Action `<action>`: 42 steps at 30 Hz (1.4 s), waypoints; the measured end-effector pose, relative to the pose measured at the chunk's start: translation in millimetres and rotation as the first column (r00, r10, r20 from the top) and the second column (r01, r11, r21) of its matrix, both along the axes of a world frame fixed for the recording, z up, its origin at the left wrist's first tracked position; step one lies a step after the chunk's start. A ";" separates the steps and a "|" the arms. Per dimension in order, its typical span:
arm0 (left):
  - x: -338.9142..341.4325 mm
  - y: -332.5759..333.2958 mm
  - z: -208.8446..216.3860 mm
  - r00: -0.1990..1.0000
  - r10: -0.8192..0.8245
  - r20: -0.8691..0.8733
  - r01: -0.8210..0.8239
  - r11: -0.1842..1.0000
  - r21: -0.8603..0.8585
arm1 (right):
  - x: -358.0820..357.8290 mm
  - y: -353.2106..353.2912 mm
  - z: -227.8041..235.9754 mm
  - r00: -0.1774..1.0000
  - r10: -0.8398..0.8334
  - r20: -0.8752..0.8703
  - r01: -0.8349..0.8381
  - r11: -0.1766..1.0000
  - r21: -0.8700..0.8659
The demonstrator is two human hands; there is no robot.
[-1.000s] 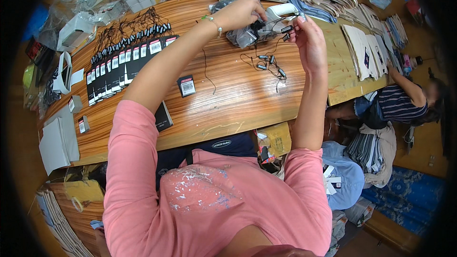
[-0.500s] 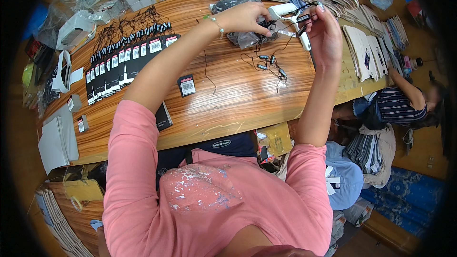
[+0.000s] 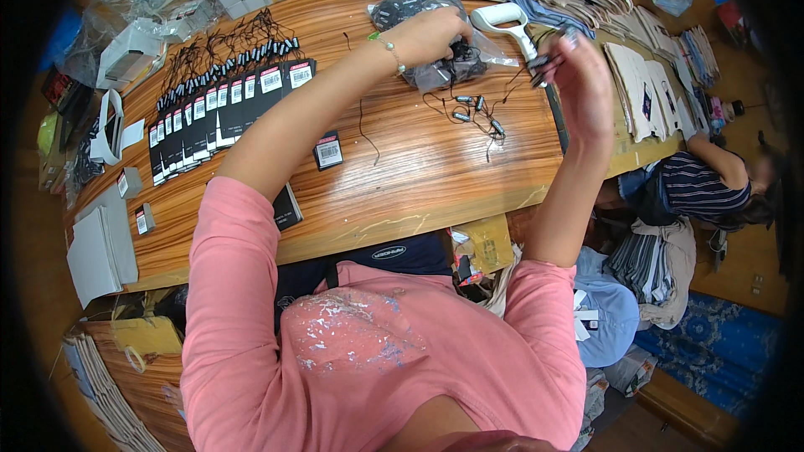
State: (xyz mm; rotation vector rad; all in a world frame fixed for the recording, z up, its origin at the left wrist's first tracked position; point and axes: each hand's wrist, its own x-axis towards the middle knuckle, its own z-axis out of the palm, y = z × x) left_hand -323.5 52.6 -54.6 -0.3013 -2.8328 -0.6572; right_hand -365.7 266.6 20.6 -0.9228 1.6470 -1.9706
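Overhead view of a wooden table [image 3: 402,176]. The left hand [image 3: 431,33] is reaching into a clear plastic bag [image 3: 423,42] of black string fasteners at the far side of the table, its fingers curling closed on the bag's contents. The right hand [image 3: 578,75] is hovering raised above the table's right part, fingers pinching a small black string fastener [image 3: 543,61] — just beside a white tagging gun [image 3: 507,21]. Loose fasteners [image 3: 477,113] are lying between the hands; rows of black hang tags [image 3: 218,113] are lying well to the left.
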 end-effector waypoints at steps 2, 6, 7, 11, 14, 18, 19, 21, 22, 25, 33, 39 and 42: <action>1.0 2.8 3.6 1.000 0.003 0.026 -0.002 0.999 -0.040 | 11.0 2.7 -13.6 0.996 0.075 -0.041 -0.066 0.978 0.197; -4.1 5.8 13.8 0.995 -0.017 0.097 0.024 0.997 -0.072 | 18.9 -0.9 -50.9 0.976 0.219 0.001 -0.192 0.853 0.486; -5.2 6.7 15.6 0.993 -0.020 0.114 0.028 0.997 -0.071 | 16.8 -2.7 -62.9 0.968 0.252 0.000 -0.210 0.807 0.552; -8.2 8.9 20.1 0.987 -0.043 0.152 0.050 0.998 -0.043 | 23.9 -7.5 -88.0 0.882 0.327 -0.338 0.046 0.656 0.754; -5.3 9.2 26.7 0.986 -0.040 0.161 0.043 0.999 -0.015 | 28.5 -12.0 -81.9 0.844 0.266 -0.467 0.265 0.550 0.792; -7.2 8.3 16.8 0.999 -0.026 0.025 0.026 0.999 0.022 | 26.6 -30.9 -90.2 0.835 -0.030 -0.549 0.429 0.660 0.616; -9.1 11.4 15.9 1.000 -0.016 0.014 0.016 0.999 0.031 | 21.6 -35.6 -99.6 0.820 -0.061 -0.569 0.453 0.677 0.580; -12.3 13.8 13.5 1.000 0.014 -0.008 -0.013 0.999 0.046 | 13.1 -47.3 -119.3 0.788 -0.118 -0.604 0.490 0.713 0.501; -12.4 11.2 11.9 0.998 0.008 -0.055 -0.007 1.000 0.028 | 9.6 -48.2 -122.4 0.829 -0.118 -0.547 0.424 0.771 0.476; -6.8 1.8 10.2 0.993 0.019 -0.116 -0.021 1.000 -0.019 | 4.3 -42.9 -113.4 0.973 -0.185 -0.136 0.220 0.920 0.323; -15.5 -0.1 3.3 0.991 0.082 -0.102 -0.054 0.966 0.253 | -14.4 -62.8 -94.0 0.862 -0.275 -0.426 0.390 0.897 0.208; -13.9 -6.9 3.8 0.944 0.104 -0.313 -0.038 0.977 0.209 | -4.6 -72.1 -92.9 0.501 -0.086 -0.861 0.659 0.683 0.315; -9.2 4.0 14.4 0.908 0.115 -0.403 -0.110 0.993 0.035 | -8.6 -79.7 -77.4 0.468 0.097 -0.878 0.721 0.533 0.443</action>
